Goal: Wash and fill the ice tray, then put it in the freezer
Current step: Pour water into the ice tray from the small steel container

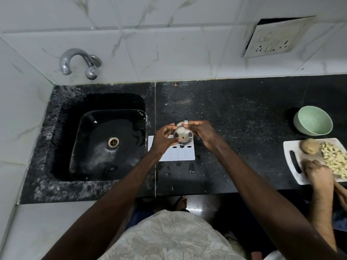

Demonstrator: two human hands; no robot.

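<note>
A white ice tray point(180, 153) lies flat on the black counter just right of the sink, partly hidden under my hands. Above it I hold a small steel cup point(183, 136), tilted with its mouth toward me. My left hand point(162, 140) grips the cup's left rim with the fingertips. My right hand point(201, 132) holds its right side and top edge. Whether there is water in the cup or in the tray's cells I cannot tell.
The black sink point(109, 145) with its drain sits to the left, a chrome tap point(78, 62) on the wall above. At right stand a green bowl point(312, 123) and a white cutting board point(293, 166) with chopped pieces, where another person's hand point(317, 173) rests.
</note>
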